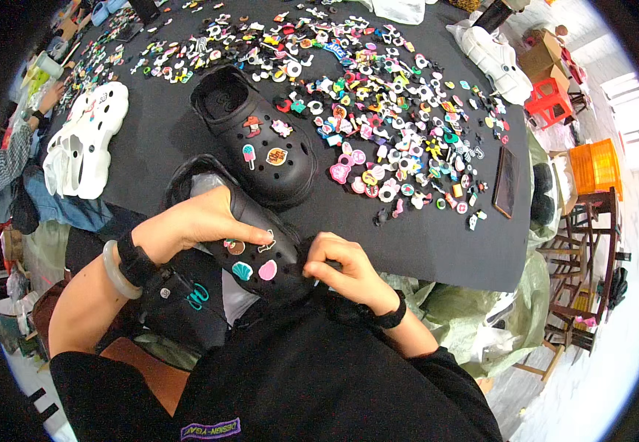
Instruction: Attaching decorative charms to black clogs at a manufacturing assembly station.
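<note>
My left hand (200,219) grips a black foam clog (287,281) at the table's near edge, its thumb lying across the top beside a small white charm. A teal shell charm (242,271), a pink charm (267,270) and a brown round charm (235,247) sit in the clog's upper. At the toe's right side is my right hand (347,269), fingers curled into a pinch; whatever they hold is too small and hidden to name. Just beyond stands a second black clog (297,163), bearing several charms, including a blue popsicle (249,155) and an orange one (276,156).
Loose colourful shoe charms (393,118) are scattered over the dark table (437,247). White clogs lie at the left (98,140) and far right (495,65). A phone (505,182) rests near the right edge. Another person's arm (21,147) shows at the left. Wooden chairs (581,272) stand at right.
</note>
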Motion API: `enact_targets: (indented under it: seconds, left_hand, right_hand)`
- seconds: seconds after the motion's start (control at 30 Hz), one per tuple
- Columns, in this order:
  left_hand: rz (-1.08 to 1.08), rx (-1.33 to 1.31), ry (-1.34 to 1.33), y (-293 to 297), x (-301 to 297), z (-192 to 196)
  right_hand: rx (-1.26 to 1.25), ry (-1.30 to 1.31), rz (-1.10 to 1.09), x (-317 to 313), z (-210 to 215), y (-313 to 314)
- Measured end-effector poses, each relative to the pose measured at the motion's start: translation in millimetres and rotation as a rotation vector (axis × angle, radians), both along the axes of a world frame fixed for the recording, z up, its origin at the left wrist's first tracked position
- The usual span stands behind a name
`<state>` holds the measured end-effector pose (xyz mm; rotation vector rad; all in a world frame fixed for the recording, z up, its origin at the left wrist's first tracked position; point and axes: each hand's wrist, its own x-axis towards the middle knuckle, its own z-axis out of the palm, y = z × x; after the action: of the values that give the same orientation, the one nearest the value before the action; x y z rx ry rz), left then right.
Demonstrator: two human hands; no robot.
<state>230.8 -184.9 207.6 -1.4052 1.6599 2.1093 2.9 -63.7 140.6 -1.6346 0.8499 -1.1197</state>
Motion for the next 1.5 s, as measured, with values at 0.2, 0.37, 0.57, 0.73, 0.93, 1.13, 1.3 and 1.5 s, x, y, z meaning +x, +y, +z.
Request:
enact_targets:
  seconds: [0.2,0.37,0.57,0.73,0.93,1.13,1.3,1.5]
  left_hand:
    - [-0.032,0.147,0.072,-7.9,13.1,12.0]
    - [0.036,0.070,0.009,-24.0,39.9,29.9]
    - [-0.069,-0.371,-0.193,-53.5,40.9,37.7]
    - [0.136,-0.363,-0.054,-57.1,46.9,3.5]
    - [0.163,-0.422,-0.093,-58.8,35.1,6.9]
    - [0.206,-0.411,-0.072,-56.3,38.1,5.2]
    - [0.225,-0.301,-0.160,-63.6,35.3,5.6]
    - [0.223,-0.344,-0.215,-65.9,41.3,2.2]
  right_hand:
    - [0.376,0.047,-0.176,-32.2,27.6,24.9]
    - [0.347,0.005,-0.467,-77.3,31.9,38.8]
    - [0.317,-0.113,-0.563,-94.4,56.1,33.7]
    - [-0.322,-0.171,-0.325,-66.8,122.6,13.4]
    - [-0.722,-0.154,-0.128,-98.5,167.9,-20.1]
    - [-0.722,-0.299,-0.130,-135.7,141.8,-56.4]
    - [-0.670,-0.414,-0.159,-173.2,93.5,-50.5]
    - [-0.638,-0.518,-0.212,-276.5,20.2,-28.4]
